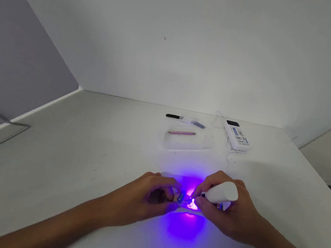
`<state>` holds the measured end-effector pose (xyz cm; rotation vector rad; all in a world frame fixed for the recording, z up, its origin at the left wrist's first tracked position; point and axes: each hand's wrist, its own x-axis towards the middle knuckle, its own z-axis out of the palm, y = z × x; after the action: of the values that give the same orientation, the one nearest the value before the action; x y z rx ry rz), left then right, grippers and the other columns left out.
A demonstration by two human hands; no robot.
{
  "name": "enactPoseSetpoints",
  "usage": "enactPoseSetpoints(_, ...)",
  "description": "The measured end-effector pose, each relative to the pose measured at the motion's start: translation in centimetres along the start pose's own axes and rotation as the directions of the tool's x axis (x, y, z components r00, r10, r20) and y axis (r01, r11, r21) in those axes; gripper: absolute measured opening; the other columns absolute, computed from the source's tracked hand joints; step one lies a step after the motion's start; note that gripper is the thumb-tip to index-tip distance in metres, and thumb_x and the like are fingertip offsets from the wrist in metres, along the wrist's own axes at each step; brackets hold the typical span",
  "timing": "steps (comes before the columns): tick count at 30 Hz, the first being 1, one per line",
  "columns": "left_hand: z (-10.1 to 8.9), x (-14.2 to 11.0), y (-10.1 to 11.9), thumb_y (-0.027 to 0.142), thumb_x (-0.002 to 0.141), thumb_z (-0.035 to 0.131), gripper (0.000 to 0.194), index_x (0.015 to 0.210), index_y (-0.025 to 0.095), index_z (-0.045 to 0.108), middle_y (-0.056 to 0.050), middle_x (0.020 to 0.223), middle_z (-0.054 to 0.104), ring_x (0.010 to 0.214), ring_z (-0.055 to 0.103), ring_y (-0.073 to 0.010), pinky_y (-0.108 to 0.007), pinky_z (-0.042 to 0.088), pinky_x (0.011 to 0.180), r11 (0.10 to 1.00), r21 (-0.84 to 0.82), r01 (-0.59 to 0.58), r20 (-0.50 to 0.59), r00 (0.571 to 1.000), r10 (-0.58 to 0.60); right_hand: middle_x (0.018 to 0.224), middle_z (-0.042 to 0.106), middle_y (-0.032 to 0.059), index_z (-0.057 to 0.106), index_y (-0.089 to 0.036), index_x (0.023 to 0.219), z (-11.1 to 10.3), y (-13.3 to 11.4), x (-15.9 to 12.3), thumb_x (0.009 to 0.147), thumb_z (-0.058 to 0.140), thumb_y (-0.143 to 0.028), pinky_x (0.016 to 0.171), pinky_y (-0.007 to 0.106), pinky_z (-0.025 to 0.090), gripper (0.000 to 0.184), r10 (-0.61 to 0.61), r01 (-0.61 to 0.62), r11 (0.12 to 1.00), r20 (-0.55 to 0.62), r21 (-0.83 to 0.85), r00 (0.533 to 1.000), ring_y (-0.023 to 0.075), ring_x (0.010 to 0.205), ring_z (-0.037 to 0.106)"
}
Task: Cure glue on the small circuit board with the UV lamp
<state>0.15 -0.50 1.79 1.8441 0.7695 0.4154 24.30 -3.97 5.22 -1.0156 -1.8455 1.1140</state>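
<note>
My left hand is closed in a pinch on a small shiny, clear-looking piece; its exact kind does not show. My right hand is wrapped round a white handheld UV lamp, which tilts down to the left. Purple light falls on the piece and on the table beneath, brightest just beside my right fingertips. Glare and fingers hide most of the lit spot, so I cannot tell whether the lamp touches the piece.
Behind my hands a pink pen-like tool lies on a clear plastic tray. Farther back is a black-ended strip beside a clear-and-grey one. At right rests a white box-shaped device with a thin cable. A wall closes off the table's back.
</note>
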Motion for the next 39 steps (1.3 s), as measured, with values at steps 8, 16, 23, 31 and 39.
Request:
enactPoseSetpoints(8,0.01,0.15,0.40,0.026,0.094,0.063,0.011,0.098,0.018,0.070,0.004,0.073,0.056,0.057,0.041,-0.0087,-0.019,0.032,0.051,1.000,0.009,-0.001,-0.003,1.000,0.001,0.083,0.072,0.0030,0.064,-0.022,0.091,0.11,-0.04,-0.08,0.088,0.068,-0.019,0.059,0.027,0.054,0.006,0.038,-0.038,0.999,0.002,0.007,0.999,0.0171,0.071,0.068)
enactPoseSetpoints(16,-0.08,0.11,0.41,0.027,0.094,0.063,0.011,0.098,0.018,0.069,0.003,0.072,0.055,0.056,0.039,-0.0085,-0.019,0.031,0.051,1.000,-0.001,0.007,0.001,1.000,-0.007,0.080,0.072,0.0022,0.064,-0.022,0.092,-0.02,-0.02,-0.14,0.088,0.067,-0.020,0.058,0.026,0.053,0.005,0.023,-0.023,1.000,0.002,-0.016,1.000,0.0166,0.069,0.068)
enactPoseSetpoints(23,-0.02,0.11,0.55,0.026,0.093,0.063,0.011,0.096,0.018,0.069,0.003,0.072,0.056,0.057,0.040,-0.0088,-0.018,0.031,0.052,1.000,0.009,0.008,-0.003,1.000,-0.008,0.081,0.072,0.0027,0.064,-0.022,0.091,-0.05,0.07,-0.07,0.088,0.068,-0.020,0.058,0.026,0.054,0.006,0.011,-0.011,1.000,0.002,-0.022,1.000,0.0164,0.069,0.068)
enactPoseSetpoints(31,-0.01,0.15,0.46,0.024,0.093,0.062,0.010,0.098,0.018,0.069,0.003,0.072,0.055,0.056,0.039,-0.0088,-0.019,0.031,0.051,1.000,0.002,0.006,0.002,1.000,-0.006,0.080,0.072,0.0017,0.063,-0.022,0.091,-0.02,-0.06,-0.05,0.088,0.067,-0.020,0.057,0.026,0.054,0.006,0.020,-0.020,0.999,0.001,-0.038,1.000,0.0158,0.068,0.067)
enactPoseSetpoints(39,0.03,0.12,0.43,0.024,0.094,0.062,0.012,0.100,0.018,0.070,0.003,0.072,0.055,0.057,0.039,-0.0087,-0.019,0.031,0.051,1.000,0.010,0.006,0.002,1.000,-0.006,0.081,0.072,0.0025,0.064,-0.022,0.092,-0.09,0.01,-0.14,0.088,0.067,-0.020,0.057,0.026,0.053,0.006,0.020,-0.020,0.999,0.006,-0.044,1.000,0.0163,0.068,0.067)
